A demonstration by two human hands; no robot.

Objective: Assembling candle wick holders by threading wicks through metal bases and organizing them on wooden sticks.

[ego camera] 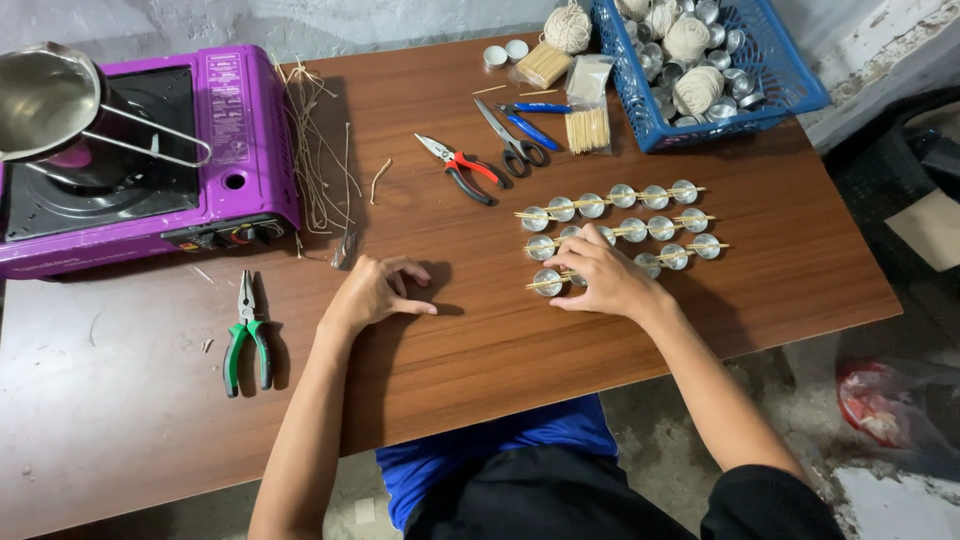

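Where twine balls (697,88) crowd — blue basket (790,80)

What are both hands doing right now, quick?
Left hand: loosely curled, resting on the brown wooden table, holding nothing.
Right hand: fingers touching the small round silver metal cups; grip cannot be told.

1. I see a white rectangular label (228,110) on the purple stove (150,150), on its top right panel.
2. A clear plastic packet (587,75) lies well right of the stove, just left of the blue basket (790,90).
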